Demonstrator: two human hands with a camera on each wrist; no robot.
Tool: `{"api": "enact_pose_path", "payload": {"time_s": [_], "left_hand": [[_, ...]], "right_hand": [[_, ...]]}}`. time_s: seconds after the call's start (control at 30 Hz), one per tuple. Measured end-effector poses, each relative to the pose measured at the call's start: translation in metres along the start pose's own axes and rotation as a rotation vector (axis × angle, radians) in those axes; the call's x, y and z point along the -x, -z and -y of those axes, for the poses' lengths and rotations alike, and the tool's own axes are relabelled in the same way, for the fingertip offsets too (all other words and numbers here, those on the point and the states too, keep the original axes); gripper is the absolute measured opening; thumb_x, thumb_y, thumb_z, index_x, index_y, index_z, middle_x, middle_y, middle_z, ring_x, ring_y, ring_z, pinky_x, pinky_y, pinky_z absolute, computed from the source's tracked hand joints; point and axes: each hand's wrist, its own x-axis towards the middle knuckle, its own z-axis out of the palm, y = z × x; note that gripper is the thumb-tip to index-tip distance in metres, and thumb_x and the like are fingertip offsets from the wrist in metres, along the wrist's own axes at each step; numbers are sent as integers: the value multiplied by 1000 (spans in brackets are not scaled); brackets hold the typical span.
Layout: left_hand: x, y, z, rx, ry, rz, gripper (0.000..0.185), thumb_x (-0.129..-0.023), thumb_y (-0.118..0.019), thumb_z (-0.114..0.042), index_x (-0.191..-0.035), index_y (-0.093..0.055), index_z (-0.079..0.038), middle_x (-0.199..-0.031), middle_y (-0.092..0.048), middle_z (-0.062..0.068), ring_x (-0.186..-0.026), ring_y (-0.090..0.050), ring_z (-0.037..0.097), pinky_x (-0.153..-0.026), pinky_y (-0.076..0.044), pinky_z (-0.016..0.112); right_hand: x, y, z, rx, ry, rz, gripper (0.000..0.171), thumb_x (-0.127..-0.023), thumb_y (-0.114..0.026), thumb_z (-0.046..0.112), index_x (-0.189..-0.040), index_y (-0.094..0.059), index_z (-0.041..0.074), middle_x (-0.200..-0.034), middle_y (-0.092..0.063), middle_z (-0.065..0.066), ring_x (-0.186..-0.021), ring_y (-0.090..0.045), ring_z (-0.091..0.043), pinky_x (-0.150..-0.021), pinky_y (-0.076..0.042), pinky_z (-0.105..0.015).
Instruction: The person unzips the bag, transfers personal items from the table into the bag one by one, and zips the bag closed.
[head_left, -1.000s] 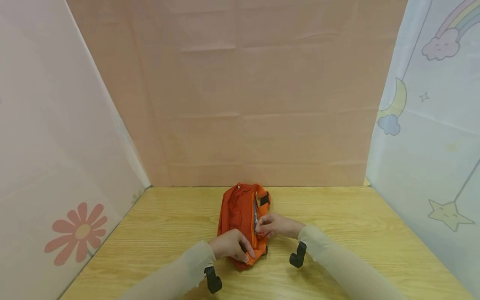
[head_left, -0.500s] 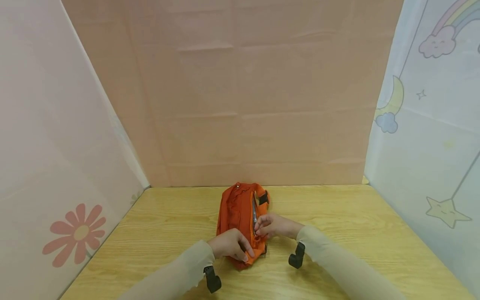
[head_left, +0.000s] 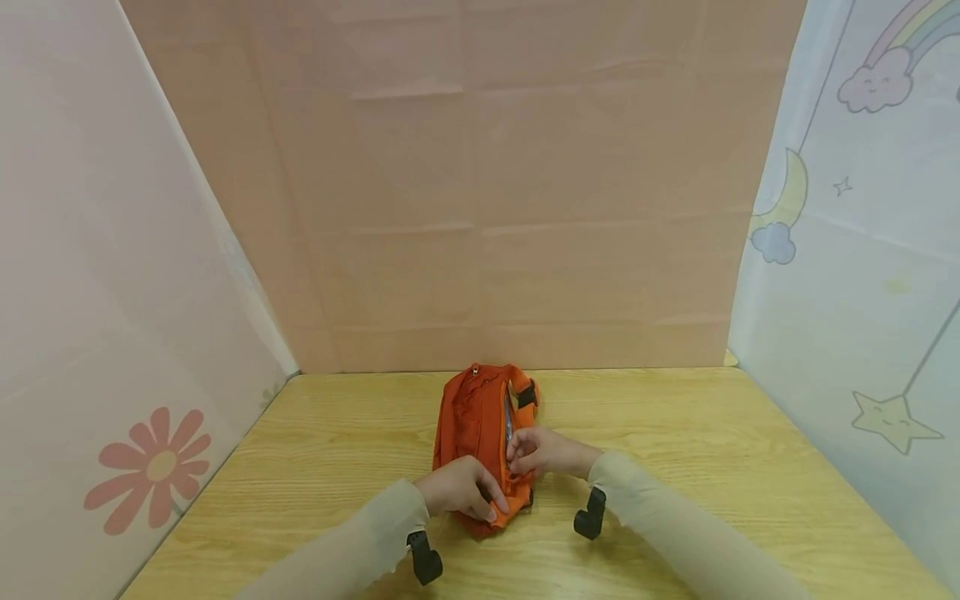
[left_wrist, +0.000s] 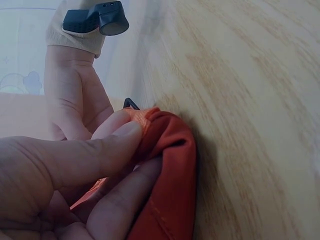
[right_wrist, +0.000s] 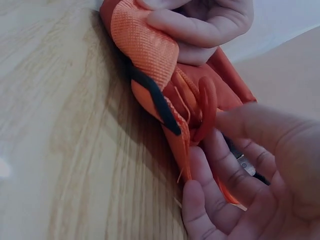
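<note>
A red-orange waist bag (head_left: 471, 423) lies on the wooden table, its long side zip partly open with something greyish showing inside. My left hand (head_left: 459, 489) grips the bag's near end, pinching the orange webbing (left_wrist: 142, 117) and red cloth between thumb and fingers. At the zip, my right hand (head_left: 551, 452) pinches a red loop-shaped zipper pull (right_wrist: 208, 102) between thumb and forefinger, while its other fingers lie along the bag's orange edge. A small metal part (right_wrist: 244, 165) shows behind those fingers; its kind is unclear.
A black buckle (head_left: 528, 396) sits on the orange strap at the bag's far right. The wooden table (head_left: 337, 433) meets a plain backdrop (head_left: 480, 208) behind the bag, with patterned sheets at both sides. Each sleeve carries a black wrist camera (head_left: 590, 513).
My right hand has shifted slightly left and toward the bag along the zip. The left hand keeps its grip on the near end. The head view has tilted a little.
</note>
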Motion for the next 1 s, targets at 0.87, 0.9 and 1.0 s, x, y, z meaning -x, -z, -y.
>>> {"api": "enact_pose_path", "payload": {"time_s": [0.87,0.9,1.0], "left_hand": [[0,-1,-1,-18,-4,3,14,-77,-74,8,-84,-78,-3,-82,-73,11,-63,-57,9,-59,-50,23],[0,-1,0,-16,-2,5,14,-77,-74,8,-84,-78,-3,-82,-73,10,-63,-57,9,-60,-50,23],[0,-1,0,-8,0,9,15,-77,-73,9,-85,-78,-3,-82,-73,8,-64,-58,9,-61,-52,24]], "right_hand": [[0,-1,-3,52,-11,-66,12,-90,-65,8,-98,-70,-1,-89,-71,1,-77,-63,-7,-66,-50,-23],[-1,-1,-3,49,-7,-71,12,-90,-65,7,-98,-70,-1,-89,-71,0,-78,-64,-8,-68,-52,-24],[-2,1,-4,55,23,-80,13,-90,-65,6,-97,-71,-2,-91,-72,-3,-82,-65,-9,-73,-53,-26]]}}
